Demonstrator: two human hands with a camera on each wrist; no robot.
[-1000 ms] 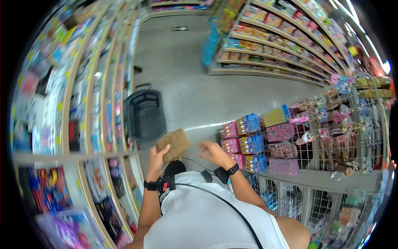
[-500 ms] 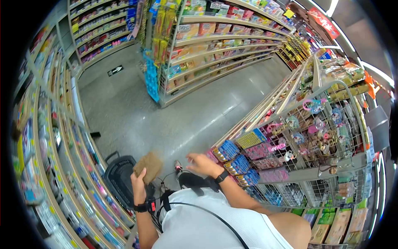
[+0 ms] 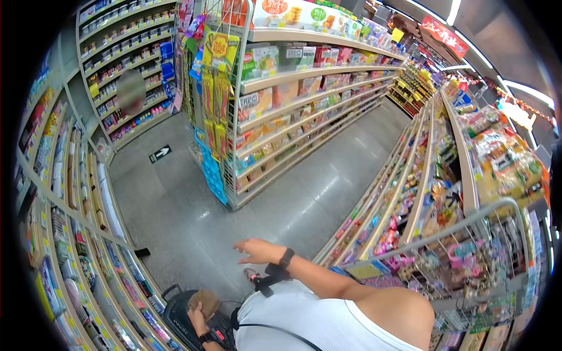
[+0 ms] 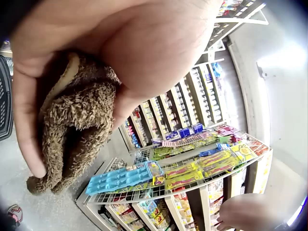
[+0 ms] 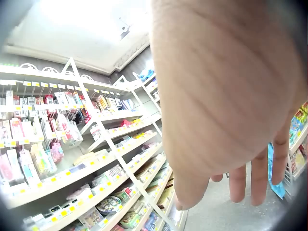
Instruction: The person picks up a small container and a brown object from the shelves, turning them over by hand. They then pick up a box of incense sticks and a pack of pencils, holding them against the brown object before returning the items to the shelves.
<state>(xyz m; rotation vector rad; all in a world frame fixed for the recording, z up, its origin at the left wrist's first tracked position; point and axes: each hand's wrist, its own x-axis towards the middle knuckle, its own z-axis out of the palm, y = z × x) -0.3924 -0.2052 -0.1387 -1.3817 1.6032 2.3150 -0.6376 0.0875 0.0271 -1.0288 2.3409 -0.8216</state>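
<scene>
A folded brown fuzzy cloth [image 3: 203, 301] is gripped in the left hand [image 3: 197, 319], low in the head view beside the dark basket. In the left wrist view the fingers and thumb of the left hand [image 4: 120, 43] curl round the same cloth [image 4: 82, 120], which is doubled over with a gap in its fold. The right hand [image 3: 260, 251] is held out in front of the body over the floor, holding nothing. Its fingers hang relaxed in the right wrist view, where the right hand [image 5: 231, 96] fills much of the picture.
A dark basket [image 3: 178, 310] stands on the floor at lower left. Stocked shelves [image 3: 88, 251] run along the left. A snack shelf end [image 3: 234, 193] juts out ahead, with blue trays [image 3: 212, 175] hanging on it. A wire rack [image 3: 480, 281] stands at right; grey floor [image 3: 175, 199] lies between.
The head view has turned, bringing the snack shelves nearer the middle. The left hand with the cloth now appears lower, over the basket's side; the right hand appears further left, still holding nothing.
</scene>
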